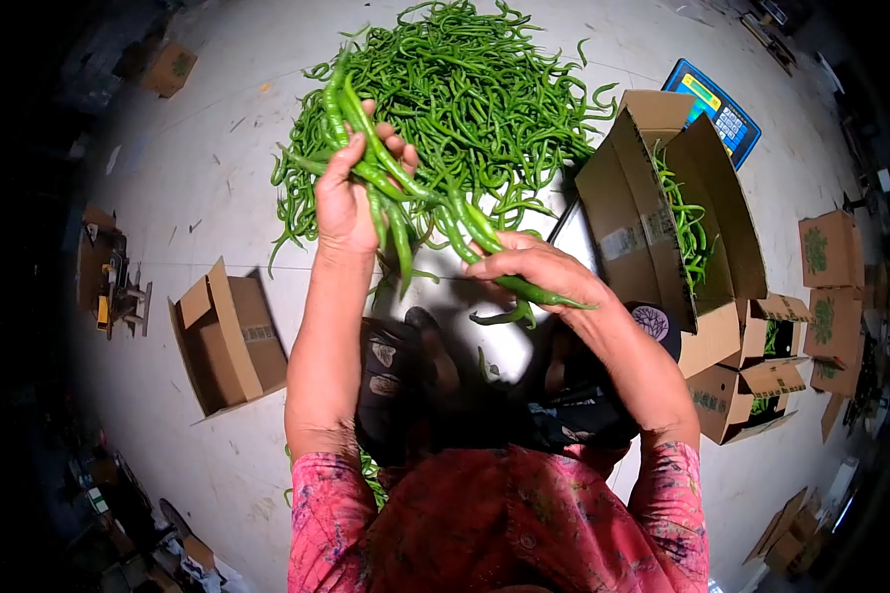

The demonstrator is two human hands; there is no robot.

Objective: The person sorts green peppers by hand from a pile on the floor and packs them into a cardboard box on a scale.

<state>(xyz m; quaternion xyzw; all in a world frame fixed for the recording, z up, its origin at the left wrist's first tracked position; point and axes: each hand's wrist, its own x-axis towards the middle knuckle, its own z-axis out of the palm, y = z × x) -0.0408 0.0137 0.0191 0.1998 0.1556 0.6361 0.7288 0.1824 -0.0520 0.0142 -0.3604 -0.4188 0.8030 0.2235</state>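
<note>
Long green peppers (386, 178) are held in front of me, above the floor. My left hand (351, 193) is closed around several of them, with their ends sticking up past the fingers and hanging below the palm. My right hand (534, 269) grips more peppers (462, 222) between thumb and fingers, and one tip points out to the right under the palm. Between the hands the peppers cross and touch. Beyond them a large heap of green peppers (475, 99) lies on the floor.
At the right, an open cardboard box (613, 188) holds peppers, beside a blue scale display (714, 109). Smaller boxes (717, 400) with peppers stand lower right. Another open box (229, 341) sits on the floor at the left. More peppers (371, 479) lie near my left sleeve.
</note>
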